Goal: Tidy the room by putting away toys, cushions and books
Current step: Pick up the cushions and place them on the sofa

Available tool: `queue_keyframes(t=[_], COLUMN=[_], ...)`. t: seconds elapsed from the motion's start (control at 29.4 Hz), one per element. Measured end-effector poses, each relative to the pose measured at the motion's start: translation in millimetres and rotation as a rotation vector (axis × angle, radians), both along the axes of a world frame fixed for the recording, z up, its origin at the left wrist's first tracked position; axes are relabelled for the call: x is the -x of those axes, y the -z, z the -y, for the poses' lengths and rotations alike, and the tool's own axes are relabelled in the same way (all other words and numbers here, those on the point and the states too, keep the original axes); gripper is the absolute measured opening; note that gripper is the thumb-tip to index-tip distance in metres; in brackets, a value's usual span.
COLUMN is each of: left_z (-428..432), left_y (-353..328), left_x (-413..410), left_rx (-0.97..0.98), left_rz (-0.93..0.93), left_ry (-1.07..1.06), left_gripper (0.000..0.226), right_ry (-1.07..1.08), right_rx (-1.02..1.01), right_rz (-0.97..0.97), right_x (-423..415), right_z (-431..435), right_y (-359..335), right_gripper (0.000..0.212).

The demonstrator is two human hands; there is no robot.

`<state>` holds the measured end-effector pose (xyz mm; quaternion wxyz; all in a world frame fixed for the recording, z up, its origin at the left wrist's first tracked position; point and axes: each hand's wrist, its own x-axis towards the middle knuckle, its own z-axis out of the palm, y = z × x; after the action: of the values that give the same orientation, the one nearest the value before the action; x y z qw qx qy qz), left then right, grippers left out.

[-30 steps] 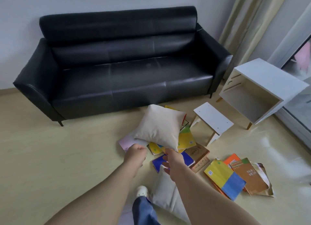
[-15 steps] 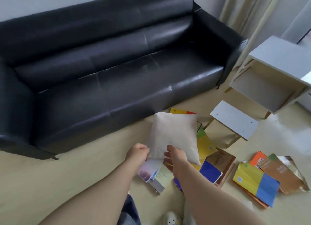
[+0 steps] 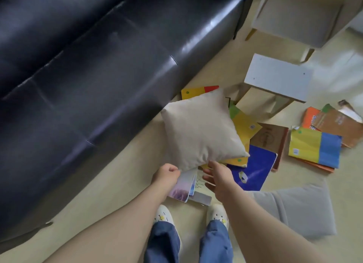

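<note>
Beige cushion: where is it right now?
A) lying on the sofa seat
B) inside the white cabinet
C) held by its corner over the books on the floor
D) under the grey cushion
C: the left hand pinches the beige cushion by its lower corner, over the scattered books.

Sofa (image 3: 98, 66): glossy black.
Cushion (image 3: 202, 129): plain beige.
Second cushion (image 3: 294, 209): plain grey.
Floor (image 3: 127, 184): pale cream.
Stool (image 3: 279, 78): white top, light wood legs.
Blue book (image 3: 255, 170): deep blue with a small white mark.
Two-tone book (image 3: 314, 147): half yellow, half blue.
Brown book (image 3: 269, 138): brown.
Orange book (image 3: 311, 117): orange.
Corner book (image 3: 196, 90): yellow with a red corner and a green dot.
Trousers (image 3: 165, 243): blue.
Shoes (image 3: 164, 215): white with yellow marks.
</note>
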<state>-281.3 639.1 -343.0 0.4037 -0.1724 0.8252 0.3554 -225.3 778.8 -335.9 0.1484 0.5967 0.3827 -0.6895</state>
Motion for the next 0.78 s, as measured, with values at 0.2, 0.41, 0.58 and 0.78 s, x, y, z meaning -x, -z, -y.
queue_keyframes(t=[0.2, 0.41, 0.58, 0.78], left_z=[-30.2, -40.3, -34.4, -45.7], left_y=[149.3, 255.6, 325.1, 356.6], left_x=[14.6, 11.0, 16.1, 25.8], left_rx=[0.057, 0.048, -0.035, -0.107], left_rz=[0.07, 0.205, 0.334, 0.414], left_ry=[0.003, -0.338, -0.548, -0.596], left_gripper=[0.008, 0.083, 0.098, 0.104], right_ry=[-0.024, -0.07, -0.103, -0.11], right_rx=[-0.02, -0.038, -0.018, -0.011], right_rz=[0.091, 0.18, 0.183, 0.174], right_x=[7.4, -13.4, -10.8, 1.2], right_z=[-28.0, -43.5, -44.7, -46.3], right_y=[123.4, 224.6, 281.6, 303.9], right_gripper=[0.02, 0.026, 0.021, 0.026])
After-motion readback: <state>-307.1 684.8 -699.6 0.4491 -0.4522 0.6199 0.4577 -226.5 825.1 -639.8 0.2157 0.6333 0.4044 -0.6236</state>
